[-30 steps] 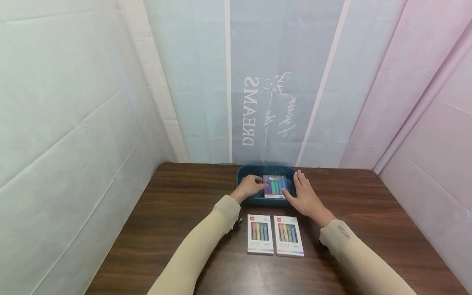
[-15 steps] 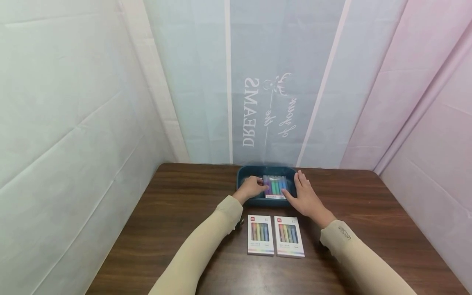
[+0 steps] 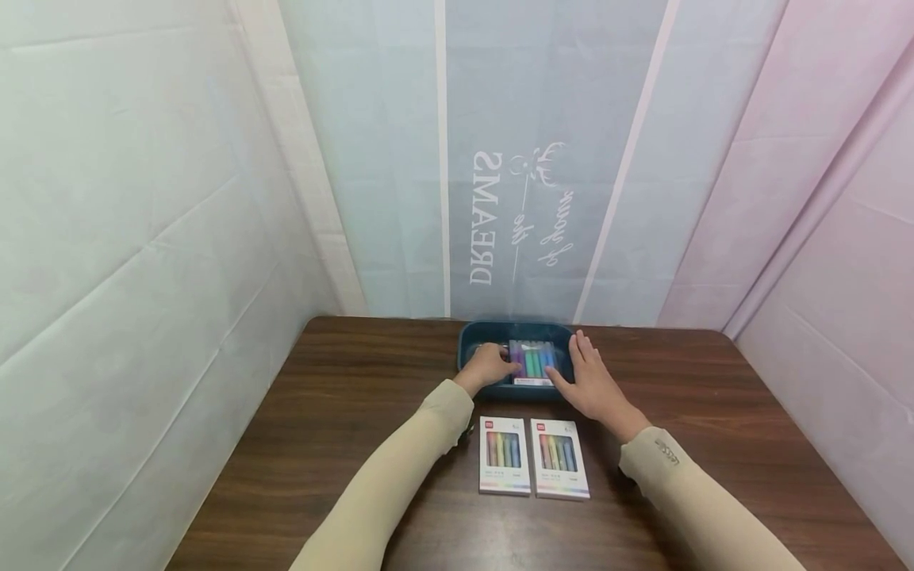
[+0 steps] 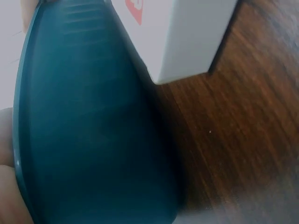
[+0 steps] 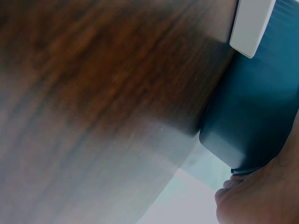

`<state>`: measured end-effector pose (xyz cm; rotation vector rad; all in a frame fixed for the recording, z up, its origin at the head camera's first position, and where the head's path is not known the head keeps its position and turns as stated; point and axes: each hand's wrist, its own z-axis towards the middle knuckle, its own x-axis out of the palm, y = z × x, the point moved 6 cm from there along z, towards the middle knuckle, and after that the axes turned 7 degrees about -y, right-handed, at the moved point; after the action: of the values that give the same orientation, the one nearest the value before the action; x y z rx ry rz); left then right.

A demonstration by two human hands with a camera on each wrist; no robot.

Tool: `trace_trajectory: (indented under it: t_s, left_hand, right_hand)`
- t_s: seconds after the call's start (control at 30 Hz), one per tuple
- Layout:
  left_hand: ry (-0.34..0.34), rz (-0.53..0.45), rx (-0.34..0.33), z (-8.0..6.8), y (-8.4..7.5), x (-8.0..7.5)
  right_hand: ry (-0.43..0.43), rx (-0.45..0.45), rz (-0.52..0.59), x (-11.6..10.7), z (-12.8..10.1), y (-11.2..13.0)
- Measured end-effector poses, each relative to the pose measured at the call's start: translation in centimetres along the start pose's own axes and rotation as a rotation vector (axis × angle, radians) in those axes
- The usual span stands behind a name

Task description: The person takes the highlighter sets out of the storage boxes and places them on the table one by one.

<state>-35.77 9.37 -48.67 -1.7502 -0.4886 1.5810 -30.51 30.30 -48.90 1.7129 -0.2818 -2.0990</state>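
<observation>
Little has moved since earlier; left hand [image 3: 489,365] grasps the marker pack [image 3: 531,362], clear-fronted with coloured markers, lying in the teal tray [image 3: 467,341] at the counter's [image 3: 321,412] far edge; right hand [image 3: 589,382] rests flat, fingers straight, against the tray.

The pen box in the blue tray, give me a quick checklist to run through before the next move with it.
1. Pen box lies inside the blue tray: ok.
2. Left hand is at the box's left edge: ok; whether its grip has closed on the box: cannot tell.
3. Right hand lies flat, fingers straight, against the tray's right side: ok.
4. Tray sits fully on the table, near the far edge: ok.
5. Two more pen boxes lie side by side nearer the person, apart from the tray: ok.
</observation>
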Motion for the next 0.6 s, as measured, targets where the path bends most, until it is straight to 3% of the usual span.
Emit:
trace_trajectory:
  t_s: [0.6]
  left_hand:
    - [0.017,0.016,0.059,0.09,0.05,0.4]
  right_hand:
    - [0.004,-0.012,-0.002,0.14,0.03,-0.16]
